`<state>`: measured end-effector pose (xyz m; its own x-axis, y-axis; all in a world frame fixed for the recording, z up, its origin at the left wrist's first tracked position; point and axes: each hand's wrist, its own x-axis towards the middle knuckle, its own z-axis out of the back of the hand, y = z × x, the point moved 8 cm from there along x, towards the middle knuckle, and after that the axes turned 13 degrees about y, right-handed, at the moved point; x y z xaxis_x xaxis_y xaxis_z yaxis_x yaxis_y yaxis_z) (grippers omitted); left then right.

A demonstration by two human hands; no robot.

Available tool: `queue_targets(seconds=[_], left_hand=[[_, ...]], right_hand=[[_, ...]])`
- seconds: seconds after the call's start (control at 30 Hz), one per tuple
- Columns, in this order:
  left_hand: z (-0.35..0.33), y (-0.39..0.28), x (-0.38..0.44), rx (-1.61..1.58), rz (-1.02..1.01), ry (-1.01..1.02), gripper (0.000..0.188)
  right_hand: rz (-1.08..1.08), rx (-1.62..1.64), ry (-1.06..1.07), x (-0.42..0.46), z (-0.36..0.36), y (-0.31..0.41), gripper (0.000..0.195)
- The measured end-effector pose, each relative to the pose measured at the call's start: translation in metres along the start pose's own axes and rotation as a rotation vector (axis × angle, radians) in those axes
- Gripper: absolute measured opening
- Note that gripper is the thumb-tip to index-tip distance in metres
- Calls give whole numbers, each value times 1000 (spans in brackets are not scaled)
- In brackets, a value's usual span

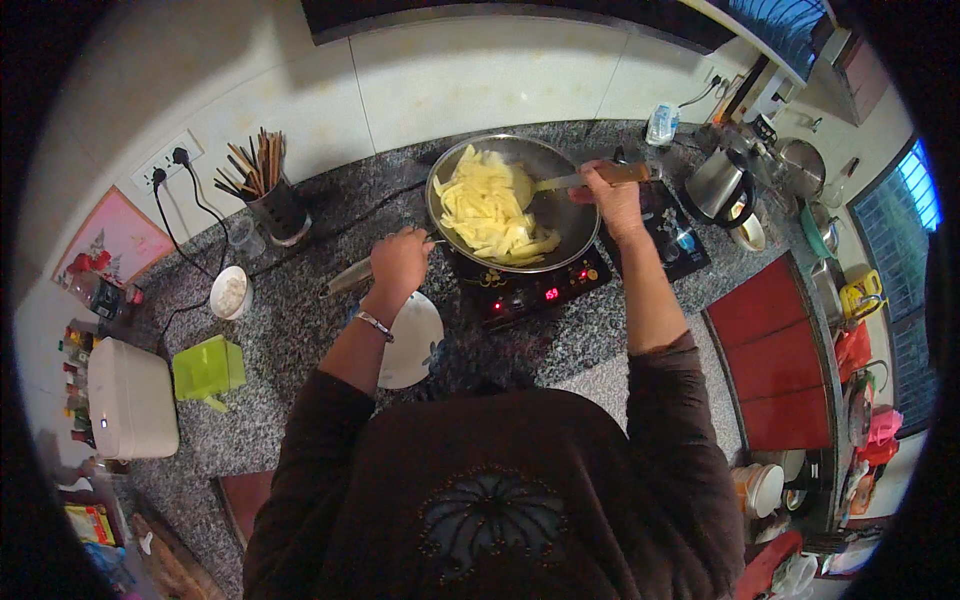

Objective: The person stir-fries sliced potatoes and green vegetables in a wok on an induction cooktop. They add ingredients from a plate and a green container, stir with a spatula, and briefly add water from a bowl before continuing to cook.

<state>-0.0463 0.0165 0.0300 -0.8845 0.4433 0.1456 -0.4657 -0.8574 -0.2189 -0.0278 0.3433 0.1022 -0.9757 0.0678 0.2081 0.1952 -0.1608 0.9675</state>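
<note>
A wide wok (574, 217) sits on a lit induction cooktop (525, 292). Pale yellow sliced food (484, 206), perhaps potato, is heaped in its left and middle part. My left hand (401, 259) is closed around the wok's long handle (351, 277), whose end sticks out to the left of my fist. In my right hand (613, 201) is a spatula (559, 182) with a wooden grip, held over the wok's right rim. Its blade reaches into the food and is partly hidden by it. Below my left wrist a white plate (412, 345) lies on the counter, partly covered by my forearm.
To the left stand a chopstick holder (277, 214), a white bowl (231, 292), a green plastic container (210, 367) and a white appliance (135, 401). On the right are an electric kettle (716, 184) and a second cooktop (667, 232). A power cord (330, 241) runs behind my left hand.
</note>
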Motion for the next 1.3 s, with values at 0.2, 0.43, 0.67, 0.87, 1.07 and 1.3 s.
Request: queue_targets(seconds=[0.2, 0.43, 0.67, 0.87, 1.07, 1.3], left_hand=[[-2, 5, -3, -42, 36, 48, 22], [-1, 3, -2, -5, 4, 3, 20], [-6, 4, 1, -27, 16, 68, 26], [1, 4, -2, -33, 72, 128, 28], [-4, 5, 0, -19, 62, 76, 28], [2, 0, 0, -9, 33, 57, 28]], right_hand=[[3, -282, 202, -19, -6, 82, 23], [-209, -415, -133, -8, 48, 50, 22], [-346, 428, -304, -39, 25, -88, 22], [-275, 491, -409, -33, 15, -50, 19], [-250, 472, -450, -10, 24, -26, 21], [-59, 9, -415, 20, -19, -29, 28]])
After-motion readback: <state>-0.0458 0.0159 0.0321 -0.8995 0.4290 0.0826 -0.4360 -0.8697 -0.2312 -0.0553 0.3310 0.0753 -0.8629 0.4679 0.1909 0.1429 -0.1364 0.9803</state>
